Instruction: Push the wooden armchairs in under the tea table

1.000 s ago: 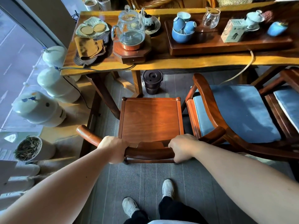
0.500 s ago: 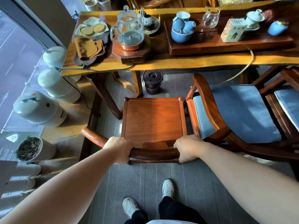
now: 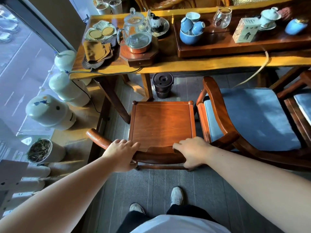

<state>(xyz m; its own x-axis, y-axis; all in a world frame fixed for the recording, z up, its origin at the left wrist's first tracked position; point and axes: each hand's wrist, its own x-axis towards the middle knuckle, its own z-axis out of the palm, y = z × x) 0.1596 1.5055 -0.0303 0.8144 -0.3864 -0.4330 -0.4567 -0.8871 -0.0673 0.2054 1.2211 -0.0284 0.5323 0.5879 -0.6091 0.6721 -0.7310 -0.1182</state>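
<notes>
A wooden armchair with a bare seat (image 3: pixel 161 123) stands in front of me, its front edge close to the tea table (image 3: pixel 193 64) but not under it. My left hand (image 3: pixel 121 153) and my right hand (image 3: pixel 190 152) lie on its curved back rail, fingers stretched flat over the top and not curled round it. To its right, touching or nearly touching it, is a second armchair with a blue cushion (image 3: pixel 249 115), angled and out from the table. A third cushioned chair (image 3: pixel 303 105) shows at the right edge.
A dark lidded bucket (image 3: pixel 162 84) sits on the floor under the table, just beyond the chair's front. The slanted table leg (image 3: pixel 116 101) stands left of the seat. White ceramic jars (image 3: pixel 50 111) and a plant pot (image 3: pixel 40 150) line the window side. Teaware covers the tabletop.
The bare-seat chair has shifted a little forward and right, closer to the cushioned chair. Both hands have gone from gripping the back rail to lying on it with fingers straightened.
</notes>
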